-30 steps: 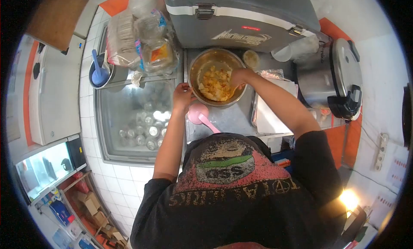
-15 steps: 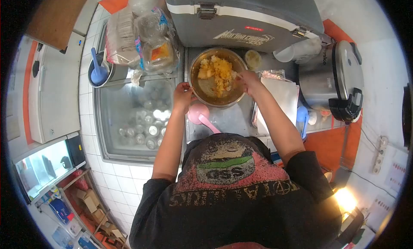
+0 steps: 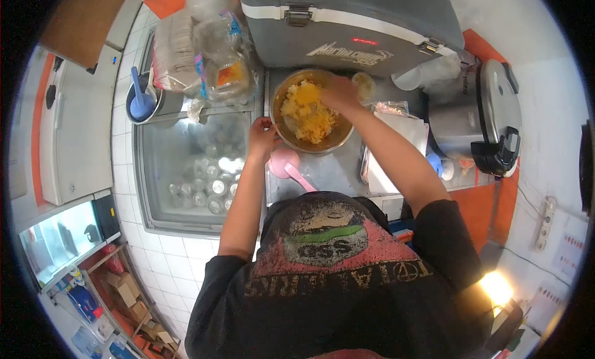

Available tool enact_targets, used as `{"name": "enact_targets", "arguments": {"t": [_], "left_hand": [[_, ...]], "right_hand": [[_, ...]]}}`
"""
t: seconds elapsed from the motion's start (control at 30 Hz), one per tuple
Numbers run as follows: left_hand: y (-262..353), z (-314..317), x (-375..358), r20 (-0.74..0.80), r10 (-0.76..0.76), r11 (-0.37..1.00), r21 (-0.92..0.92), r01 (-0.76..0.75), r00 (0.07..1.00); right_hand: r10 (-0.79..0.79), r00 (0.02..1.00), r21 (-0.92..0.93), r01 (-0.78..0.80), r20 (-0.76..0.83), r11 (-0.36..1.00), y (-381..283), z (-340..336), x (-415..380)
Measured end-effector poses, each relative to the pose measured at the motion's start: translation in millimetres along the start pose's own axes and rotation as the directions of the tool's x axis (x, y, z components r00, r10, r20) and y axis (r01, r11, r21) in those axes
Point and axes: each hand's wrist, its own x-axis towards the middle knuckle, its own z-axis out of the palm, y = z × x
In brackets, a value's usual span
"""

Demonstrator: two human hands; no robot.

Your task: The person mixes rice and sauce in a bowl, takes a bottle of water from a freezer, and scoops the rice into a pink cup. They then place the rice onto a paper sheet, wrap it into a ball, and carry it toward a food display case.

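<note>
A round metal bowl stands on the counter, with rice in it, part white and part yellow-orange. At its left edge my left hand is closed on the rim. My right hand reaches over the upper right of the bowl with its fingers bent down and closed. Whatever it grips is hidden beneath the hand. Just below the bowl, near my left hand, lies a pink ladle. A small clear tub sits beyond the right hand.
Behind the bowl is a big grey cooler box. A rice cooker stands right, past a stack of white paper. To the left are a glass-topped freezer, bagged plastic containers and a pot with a blue ladle.
My right hand has moved from the bowl's right side up and inward over the rice. The rice has been shifted about. My left hand keeps its place on the rim.
</note>
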Motion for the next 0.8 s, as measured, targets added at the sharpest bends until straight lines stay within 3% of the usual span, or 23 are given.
{"name": "enact_targets", "arguments": {"t": [0.1, 0.17, 0.23, 0.3, 0.37, 0.43, 0.47, 0.53, 0.57, 0.63, 0.67, 0.73, 0.77, 0.8], "left_hand": [[2.1, 0.4, 2.3, -0.001, 0.019, 0.999, 0.036, -0.019, 1.000], [11.4, 3.9, -4.6, -0.006, 0.011, 0.999, 0.031, -0.011, 1.000], [20.5, 9.8, -11.9, -0.056, -0.021, 0.999, 0.046, 0.024, 0.998], [14.1, 6.1, -9.1, -0.034, -0.019, 1.000, 0.004, 0.019, 0.999], [11.0, 4.3, -4.4, -0.005, -0.013, 0.999, -0.043, 0.013, 1.000], [6.4, 2.9, -4.6, 0.009, 0.027, 0.999, -0.023, -0.027, 1.000], [7.4, 4.2, -5.4, 0.005, 0.027, 0.999, -0.030, -0.026, 1.000], [10.9, 5.2, -8.3, 0.004, 0.025, 0.998, -0.054, -0.025, 1.000], [10.6, 4.6, -7.3, 0.004, 0.025, 0.998, -0.054, -0.024, 1.000], [7.3, 3.0, -3.4, 0.010, 0.026, 0.999, -0.037, -0.025, 1.000], [7.9, 3.9, -4.2, 0.011, 0.025, 0.999, -0.035, -0.024, 1.000], [11.7, 5.4, -5.4, -0.016, 0.038, 0.999, 0.023, -0.037, 0.999], [10.4, 5.6, -6.0, -0.022, 0.039, 0.999, 0.025, -0.039, 0.999], [8.9, 6.3, -5.3, -0.019, 0.053, 0.999, 0.010, -0.052, 0.998]], "right_hand": [[-0.064, 0.991, -0.056, 0.071, 0.117, 0.996, -18.0, 44.7, -1.9], [-0.045, 0.995, -0.112, 0.055, 0.088, 0.992, -4.7, 96.4, -8.2], [-0.033, 0.998, -0.169, 0.043, 0.061, 0.985, -11.2, 89.9, -11.8], [-0.119, 0.959, -0.189, 0.171, 0.258, 0.967, 3.0, 60.9, -2.7], [-0.217, 0.909, -0.254, 0.317, 0.357, 0.914, 31.7, 38.9, 23.3], [-0.059, 0.901, -0.301, 0.204, 0.429, 0.932, 37.0, -2.9, 24.4], [-0.060, 0.900, -0.306, 0.209, 0.431, 0.929, 34.9, -20.5, 17.4], [0.165, 0.875, -0.147, -0.109, 0.455, 0.983, 31.0, -38.7, -5.0], [0.165, 0.875, -0.147, -0.109, 0.455, 0.983, 34.6, -26.6, -8.8], [-0.058, 0.984, -0.288, 0.106, 0.169, 0.952, 48.0, 21.0, -10.4], [-0.057, 0.984, -0.286, 0.104, 0.169, 0.953, 48.6, 45.3, -9.5], [0.028, 0.993, -0.093, -0.039, -0.117, 0.995, 40.6, 87.3, -5.2], [0.023, 0.993, -0.089, -0.034, -0.115, 0.995, 38.6, 97.2, -7.3], [-0.081, 0.995, -0.121, 0.074, -0.061, 0.990, 34.3, 103.0, -10.4]]}}
